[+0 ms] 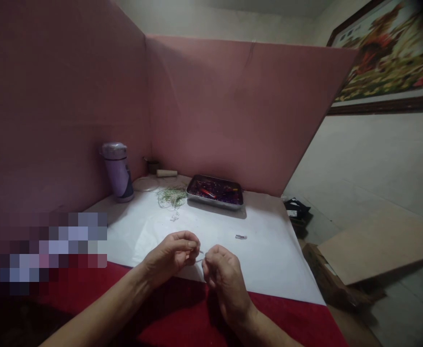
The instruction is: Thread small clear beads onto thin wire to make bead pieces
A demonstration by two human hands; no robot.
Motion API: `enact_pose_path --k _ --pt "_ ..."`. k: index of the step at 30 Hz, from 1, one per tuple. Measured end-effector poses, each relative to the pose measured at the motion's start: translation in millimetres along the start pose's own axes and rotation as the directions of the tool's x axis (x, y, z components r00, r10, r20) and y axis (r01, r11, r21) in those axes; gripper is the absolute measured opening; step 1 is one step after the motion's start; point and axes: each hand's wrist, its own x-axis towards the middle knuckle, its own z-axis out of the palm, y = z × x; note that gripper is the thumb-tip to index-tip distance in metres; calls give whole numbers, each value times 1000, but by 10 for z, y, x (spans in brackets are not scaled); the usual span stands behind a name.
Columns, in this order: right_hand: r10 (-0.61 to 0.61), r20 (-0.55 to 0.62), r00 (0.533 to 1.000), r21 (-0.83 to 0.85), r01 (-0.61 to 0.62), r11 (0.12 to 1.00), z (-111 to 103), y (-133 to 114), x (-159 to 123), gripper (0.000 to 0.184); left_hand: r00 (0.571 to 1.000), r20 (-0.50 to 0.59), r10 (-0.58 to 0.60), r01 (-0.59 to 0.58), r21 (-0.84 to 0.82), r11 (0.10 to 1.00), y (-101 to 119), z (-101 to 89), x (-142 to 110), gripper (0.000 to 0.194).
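Observation:
My left hand (183, 250) is closed in a pinch, thumb against forefinger, above the front part of the white sheet. Close beside it on the right, my right hand (225, 274) is pinched too, its other fingers curled in. A thin pale strand (201, 252) spans the small gap between the fingertips; its exact kind is too small to make out. Beyond the hands lie several tiny metal rings (174, 218) and a tangle of green and pale thread (171, 196). To the right rests a small metal clip-like piece (240, 236).
A metal tray (214, 204) of dark purple and red bits stands at the back. A purple flask (117, 173) is at the left, a small dark pot (154, 167) and a pale wooden rod (167, 173) in the corner. Pink partitions (233, 111) enclose the table's back and left.

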Motion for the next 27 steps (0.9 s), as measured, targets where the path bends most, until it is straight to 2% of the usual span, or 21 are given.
enact_pose_path --k 14,27 --pt "9 14 1000 10 -9 1000 -7 15 5 18 1000 6 -30 30 -56 998 3 -37 11 5" --pt "6 -2 1000 28 -6 1000 15 -15 -3 20 1000 8 -24 24 -5 1000 -17 -24 11 13"
